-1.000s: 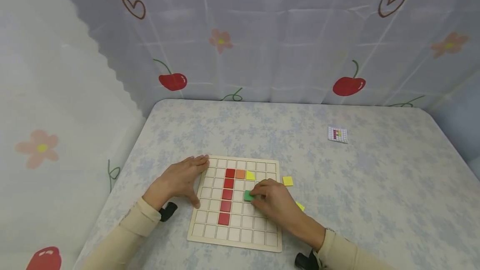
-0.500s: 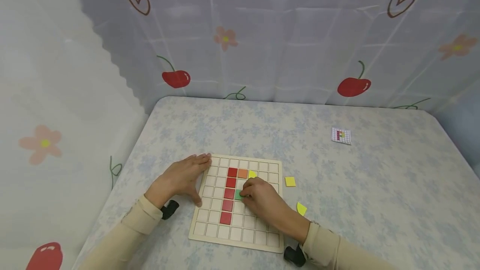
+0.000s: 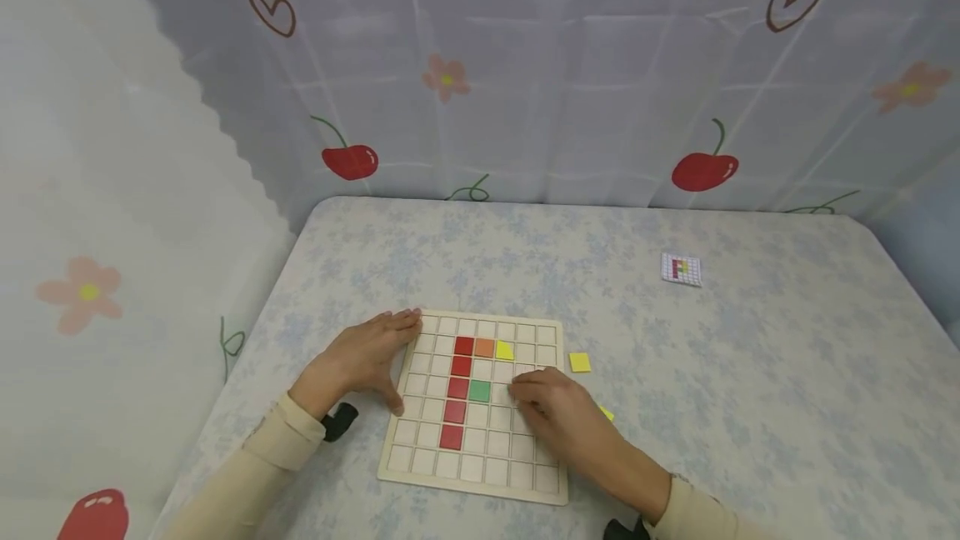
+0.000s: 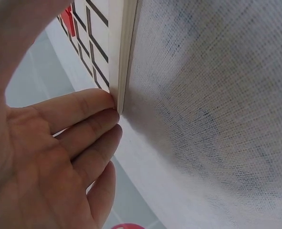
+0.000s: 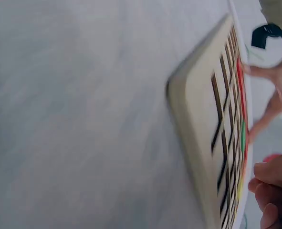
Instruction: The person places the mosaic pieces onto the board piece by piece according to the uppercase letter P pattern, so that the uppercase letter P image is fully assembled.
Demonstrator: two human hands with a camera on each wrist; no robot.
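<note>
A wooden grid board [image 3: 471, 468] lies on the table. Its grid holds a column of several red square tiles [image 3: 457, 388], an orange tile [image 3: 484, 347] and a yellow piece [image 3: 505, 350] with a cut corner. One green tile [image 3: 479, 391] sits in a cell just right of the red column. My left hand [image 3: 356, 363] spreads along the board's left edge; in the left wrist view its straight fingers [image 4: 90, 102] touch that edge. Over the right part of the board is my right hand [image 3: 566, 411], fingers loosely bent, with nothing seen in them.
Right of the board lies a yellow square tile [image 3: 580, 362]. Another yellow piece [image 3: 607, 413] is partly hidden behind my right hand. Farther back on the table [image 3: 787, 373] rests a small card [image 3: 681, 269] printed with a coloured grid. A patterned curtain [image 3: 540, 90] hangs behind.
My right hand carried the green tile left into the cell beside the red column, let it go and drew back to the right. The left hand has stayed at the board's edge.
</note>
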